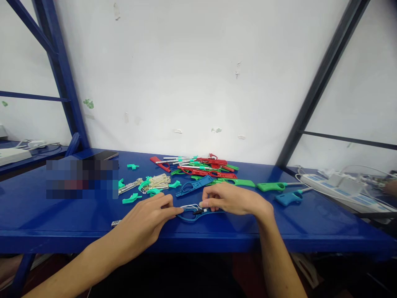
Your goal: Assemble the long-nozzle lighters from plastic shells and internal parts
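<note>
A blue plastic handle shell [196, 215] lies flat on the blue workbench [37, 223] near its front edge, with thin white wires [190, 205] and a small black part in it. My left hand [149, 221] rests beside it, fingers pressed together with the tips on the shell's left end. My right hand [231, 199] pinches the white wires at the shell's top edge. Behind them lies a second blue shell [194, 186].
A pile of red and green handle shells with metal tubes [204, 165] lies behind. Teal triggers [132, 198] and silver metal parts [155, 182] sit left of it. Two assembled lighters, green [271, 186] and blue [288, 197], lie right. A white power strip [338, 188] is far right.
</note>
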`<state>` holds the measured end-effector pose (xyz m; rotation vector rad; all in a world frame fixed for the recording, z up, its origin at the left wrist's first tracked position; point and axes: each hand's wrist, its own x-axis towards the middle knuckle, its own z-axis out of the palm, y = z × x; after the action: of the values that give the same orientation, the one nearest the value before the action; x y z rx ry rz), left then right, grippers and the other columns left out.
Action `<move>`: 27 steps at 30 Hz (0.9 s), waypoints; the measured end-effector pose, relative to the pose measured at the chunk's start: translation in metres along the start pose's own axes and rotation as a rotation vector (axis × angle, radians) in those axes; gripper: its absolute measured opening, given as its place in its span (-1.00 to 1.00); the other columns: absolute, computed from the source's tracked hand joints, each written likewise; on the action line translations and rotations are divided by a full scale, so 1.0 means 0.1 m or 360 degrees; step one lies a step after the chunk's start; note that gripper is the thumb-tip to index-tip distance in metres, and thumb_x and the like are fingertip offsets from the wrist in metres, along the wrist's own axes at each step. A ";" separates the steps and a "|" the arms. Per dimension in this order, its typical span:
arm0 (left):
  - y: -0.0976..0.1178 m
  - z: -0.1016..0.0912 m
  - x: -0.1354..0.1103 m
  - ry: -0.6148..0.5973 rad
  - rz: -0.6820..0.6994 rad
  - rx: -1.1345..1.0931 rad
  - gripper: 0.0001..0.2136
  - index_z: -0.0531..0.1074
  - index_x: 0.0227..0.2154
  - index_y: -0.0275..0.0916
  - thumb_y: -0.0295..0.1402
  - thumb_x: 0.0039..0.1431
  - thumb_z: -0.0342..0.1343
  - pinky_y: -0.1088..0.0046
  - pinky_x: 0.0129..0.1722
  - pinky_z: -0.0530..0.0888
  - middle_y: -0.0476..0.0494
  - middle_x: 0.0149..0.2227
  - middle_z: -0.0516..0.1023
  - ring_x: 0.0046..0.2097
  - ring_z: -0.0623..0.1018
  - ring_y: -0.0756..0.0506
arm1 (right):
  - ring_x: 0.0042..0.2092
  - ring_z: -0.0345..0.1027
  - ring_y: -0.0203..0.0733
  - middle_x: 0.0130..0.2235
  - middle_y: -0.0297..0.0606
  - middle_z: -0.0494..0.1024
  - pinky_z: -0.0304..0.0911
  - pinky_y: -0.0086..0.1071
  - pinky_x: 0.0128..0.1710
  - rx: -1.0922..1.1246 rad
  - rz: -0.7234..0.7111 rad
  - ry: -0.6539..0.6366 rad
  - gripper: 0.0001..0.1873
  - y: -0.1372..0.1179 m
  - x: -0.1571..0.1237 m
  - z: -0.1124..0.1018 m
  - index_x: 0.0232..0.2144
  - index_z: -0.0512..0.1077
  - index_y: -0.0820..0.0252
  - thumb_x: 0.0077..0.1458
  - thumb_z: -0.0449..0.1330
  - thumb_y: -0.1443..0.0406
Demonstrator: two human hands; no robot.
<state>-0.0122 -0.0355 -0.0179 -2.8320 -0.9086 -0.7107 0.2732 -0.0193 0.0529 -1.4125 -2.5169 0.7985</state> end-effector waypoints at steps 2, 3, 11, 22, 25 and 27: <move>0.00 0.00 0.00 0.0006 0.0008 -0.0003 -0.59 0.55 0.13 -0.10 -0.58 0.48 -0.11 0.42 -0.28 0.39 -0.11 -0.21 0.51 -0.22 0.50 -0.12 | -0.38 0.31 -0.31 -0.41 -0.43 0.53 0.13 -0.43 -0.41 -0.0014 0.0021 0.0010 -0.71 0.00 0.01 0.01 -0.35 0.48 0.12 0.32 0.27 0.07; 0.00 0.00 0.00 0.0007 0.0011 -0.0004 -0.59 0.55 0.13 -0.10 -0.58 0.48 -0.11 0.41 -0.28 0.39 -0.11 -0.21 0.51 -0.22 0.50 -0.12 | -0.38 0.31 -0.30 -0.41 -0.43 0.53 0.12 -0.43 -0.41 -0.0020 0.0045 0.0018 -0.73 0.00 0.02 0.02 -0.35 0.48 0.12 0.29 0.30 0.08; 0.00 0.00 0.00 0.0020 0.0018 -0.0008 -0.60 0.56 0.11 -0.10 -0.59 0.48 -0.10 0.42 -0.27 0.38 -0.11 -0.20 0.51 -0.21 0.51 -0.12 | -0.45 0.29 -0.28 -0.52 -0.45 0.47 0.05 -0.41 -0.46 -0.0037 0.0334 0.0034 -0.68 -0.01 0.07 0.04 -0.31 0.48 0.11 0.16 0.39 0.02; 0.00 0.02 -0.02 0.0007 -0.0060 -0.0006 -0.65 0.49 0.19 -0.08 -0.47 0.53 -0.07 0.39 -0.24 0.43 -0.09 -0.19 0.49 -0.20 0.53 -0.13 | -0.40 0.30 -0.24 -0.44 -0.41 0.50 0.03 -0.38 -0.43 -0.0190 0.0248 0.0184 -0.56 0.00 0.00 0.02 -0.35 0.42 0.09 0.15 0.37 -0.10; 0.00 0.05 -0.03 0.0044 -0.0112 0.0023 -0.65 0.40 0.29 -0.08 -0.38 0.55 -0.05 0.35 -0.20 0.46 -0.11 -0.16 0.50 -0.17 0.55 -0.15 | -0.38 0.27 -0.22 -0.41 -0.35 0.50 0.02 -0.35 -0.41 -0.0248 0.0174 0.0285 -0.47 -0.03 -0.04 0.00 -0.36 0.41 0.10 0.23 0.23 -0.22; -0.02 0.08 -0.04 0.0041 -0.0123 0.0030 -0.65 0.39 0.29 -0.10 -0.37 0.55 -0.04 0.32 -0.16 0.48 -0.14 -0.13 0.52 -0.14 0.56 -0.16 | -0.39 0.26 -0.21 -0.42 -0.35 0.49 0.02 -0.34 -0.41 -0.0271 0.0161 0.0312 -0.42 -0.07 -0.04 0.02 -0.38 0.40 0.10 0.21 0.20 -0.26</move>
<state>-0.0127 -0.0341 -0.0266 -2.7782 -1.0196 -0.7412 0.2701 -0.0263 0.0553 -1.5961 -2.4273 0.4428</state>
